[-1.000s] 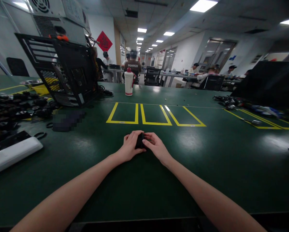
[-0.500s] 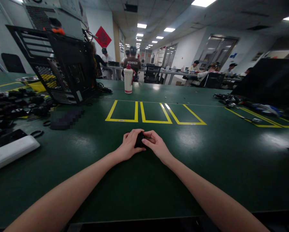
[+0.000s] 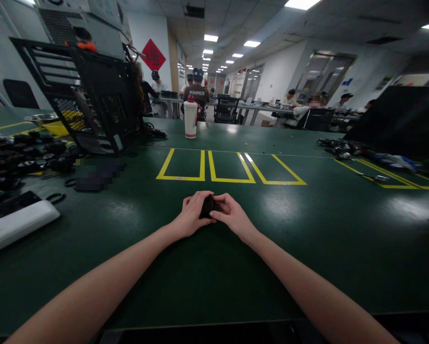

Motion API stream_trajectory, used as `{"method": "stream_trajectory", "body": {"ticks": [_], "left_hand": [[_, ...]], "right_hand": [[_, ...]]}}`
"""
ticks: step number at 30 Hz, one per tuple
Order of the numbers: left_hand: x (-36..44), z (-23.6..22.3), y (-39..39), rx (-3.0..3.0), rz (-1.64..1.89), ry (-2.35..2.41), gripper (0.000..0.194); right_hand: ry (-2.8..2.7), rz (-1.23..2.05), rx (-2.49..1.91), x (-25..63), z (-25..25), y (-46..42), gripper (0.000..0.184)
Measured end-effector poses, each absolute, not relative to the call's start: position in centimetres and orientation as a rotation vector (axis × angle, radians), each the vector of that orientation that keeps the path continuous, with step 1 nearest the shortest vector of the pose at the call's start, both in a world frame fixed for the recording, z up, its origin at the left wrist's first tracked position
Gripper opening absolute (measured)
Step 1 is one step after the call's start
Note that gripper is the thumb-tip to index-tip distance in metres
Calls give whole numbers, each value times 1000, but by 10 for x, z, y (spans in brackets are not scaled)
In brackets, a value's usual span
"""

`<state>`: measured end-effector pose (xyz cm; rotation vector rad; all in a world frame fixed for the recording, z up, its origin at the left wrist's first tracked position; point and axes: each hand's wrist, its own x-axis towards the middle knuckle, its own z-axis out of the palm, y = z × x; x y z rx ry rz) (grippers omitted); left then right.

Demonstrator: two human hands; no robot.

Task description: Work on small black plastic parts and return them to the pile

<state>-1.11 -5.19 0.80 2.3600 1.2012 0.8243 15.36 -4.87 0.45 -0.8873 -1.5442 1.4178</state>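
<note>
The left hand is gripping a small black object; the right hand, partly curled, is pinching its right side. Both are holding it near the yellow tape on the tabletop.

The left hand wraps around a small black object over the green table, and the fingertips of the right hand meet its other side — its details are too dark to make out. Just beyond lie three yellow tape outlines, with a white bottle with a red top standing farther back. On the left, a black computer case leans near a dark heap of parts; a long white object lies closer. In the background — people seated at other tables.
</note>
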Motion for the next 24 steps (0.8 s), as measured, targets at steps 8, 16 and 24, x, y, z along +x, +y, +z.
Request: {"method": "stream_trajectory", "body": {"ticks": [8, 16, 24], "left_hand": [[-11, 8, -51, 2351, 793, 1211, 57], [-12, 9, -52, 2354, 802, 1204, 55], [-10, -2, -46, 2374, 872, 1222, 59]], "right_hand": [[-1557, 1284, -933, 152, 5, -49, 20], [-1611, 1389, -932, 155, 5, -47, 28], [-1573, 1305, -904, 152, 2, -47, 21]]}}
